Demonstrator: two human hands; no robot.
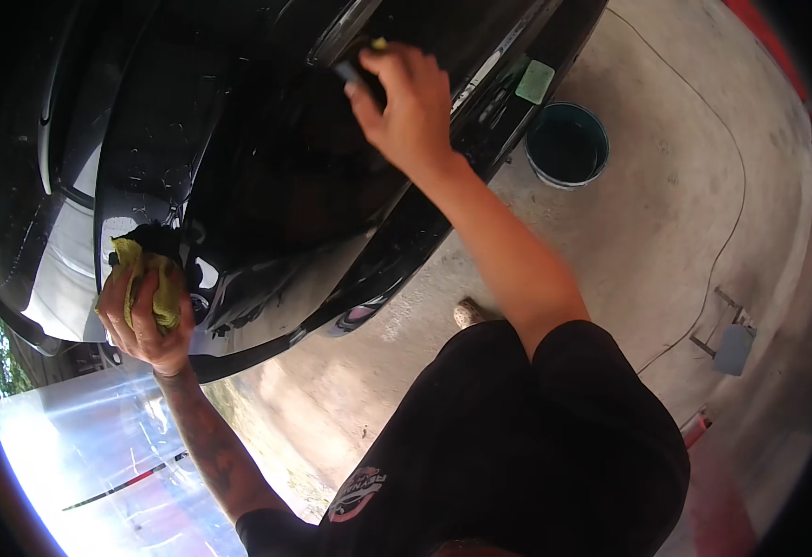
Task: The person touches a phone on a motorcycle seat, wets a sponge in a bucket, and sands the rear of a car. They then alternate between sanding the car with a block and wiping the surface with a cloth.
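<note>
My left hand [150, 320] is closed around a crumpled yellow cloth [132, 265], against a glossy black car panel [266, 167]. Higher up on the same car, my right hand [410, 107] grips a small dark block [348, 72] with a greyish end. A bit of yellow [379, 44] shows by its fingers. Motion blur and the fingers hide the block's exact kind. Beyond my right wrist, a pale green sponge-like pad [536, 82] rests on the car's lower edge.
A dark bucket [566, 146] of liquid stands on the concrete floor [647, 223] beside the car. A thin cable [743, 176] curves across the floor. Farther right lies a grey flat piece with a metal frame [733, 350]. Bright reflective sheeting [99, 455] is at lower left.
</note>
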